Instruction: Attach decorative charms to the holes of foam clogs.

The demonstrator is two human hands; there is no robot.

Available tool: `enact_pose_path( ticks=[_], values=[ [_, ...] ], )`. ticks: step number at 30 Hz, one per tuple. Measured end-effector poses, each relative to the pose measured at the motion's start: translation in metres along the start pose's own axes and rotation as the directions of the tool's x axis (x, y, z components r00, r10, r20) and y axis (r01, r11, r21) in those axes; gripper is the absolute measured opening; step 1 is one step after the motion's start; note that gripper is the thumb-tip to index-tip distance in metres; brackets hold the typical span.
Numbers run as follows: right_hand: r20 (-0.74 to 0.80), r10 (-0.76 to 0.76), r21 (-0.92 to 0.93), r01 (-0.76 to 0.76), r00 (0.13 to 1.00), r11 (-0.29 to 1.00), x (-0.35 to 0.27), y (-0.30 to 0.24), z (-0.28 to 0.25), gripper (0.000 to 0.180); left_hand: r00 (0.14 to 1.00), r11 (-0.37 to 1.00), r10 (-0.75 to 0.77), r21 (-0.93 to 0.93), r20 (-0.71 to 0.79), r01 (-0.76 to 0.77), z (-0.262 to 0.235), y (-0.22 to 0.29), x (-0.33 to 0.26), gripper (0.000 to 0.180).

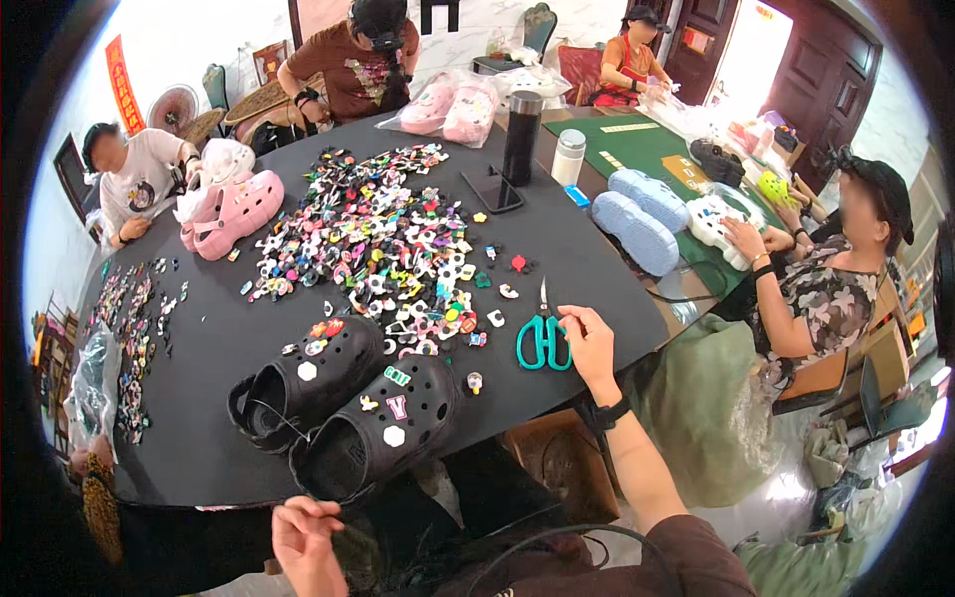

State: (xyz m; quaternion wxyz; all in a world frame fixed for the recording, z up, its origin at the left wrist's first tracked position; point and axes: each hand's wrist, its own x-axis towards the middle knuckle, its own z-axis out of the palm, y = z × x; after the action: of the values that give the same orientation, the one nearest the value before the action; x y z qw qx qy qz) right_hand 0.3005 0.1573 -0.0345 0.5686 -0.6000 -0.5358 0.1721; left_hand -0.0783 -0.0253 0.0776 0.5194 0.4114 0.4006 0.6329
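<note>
Two black clogs [328, 373] with coloured charms in their upper holes stand side by side near the table's front edge, toes pointing away. A thin strap links their heels. My left hand [306, 532] is below the nearer heel, past the table edge, its fingers curled together; whatever they may hold is hidden. Teal-handled scissors [543, 338] lie on the table, blades pointing away. My right hand [589, 343] is just beside the right scissor handle, fingers loosely bent and not wrapped round it. A large pile of colourful shoe charms [373, 239] spreads beyond the clogs.
Pink clogs [234, 214], a phone [491, 189], a dark flask [521, 139] and a white bottle [568, 157] stand farther back. Blue clogs [642, 219] lie on the green mat [622, 144] to the right. Several people work around the table.
</note>
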Motion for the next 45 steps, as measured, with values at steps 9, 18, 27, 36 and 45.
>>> enact_pose_path(
  ticks=[9,18,27,36,45],
  values=[
    [-0.011,0.061,-0.016,-0.061,0.998,0.998,-0.001,0.001,0.002,0.016,0.989,0.982,-0.121,0.132,-0.082,0.132,0.011,-0.028,-0.015,0.015],
    [-0.029,-0.001,-0.077,-0.001,1.0,0.997,0.0,0.001,0.001,0.016,0.988,0.974,-0.003,0.224,-0.156,0.038,0.009,-0.04,-0.02,0.009],
    [-0.033,0.009,-0.076,-0.011,0.999,0.997,-0.002,0.003,0.001,0.017,0.97,0.916,0.17,0.391,-0.177,-0.089,0.014,-0.031,-0.017,0.013],
    [-0.184,0.112,0.113,-0.092,0.976,0.989,-0.01,-0.014,-0.014,0.019,0.823,0.818,0.399,0.563,-0.404,-0.121,0.009,-0.037,-0.008,0.022],
    [0.397,0.098,0.277,-0.221,0.913,0.935,-0.092,-0.127,0.027,0.015,0.841,0.691,0.493,0.688,-0.223,-0.222,-0.008,-0.029,-0.011,0.012]
  ],
)
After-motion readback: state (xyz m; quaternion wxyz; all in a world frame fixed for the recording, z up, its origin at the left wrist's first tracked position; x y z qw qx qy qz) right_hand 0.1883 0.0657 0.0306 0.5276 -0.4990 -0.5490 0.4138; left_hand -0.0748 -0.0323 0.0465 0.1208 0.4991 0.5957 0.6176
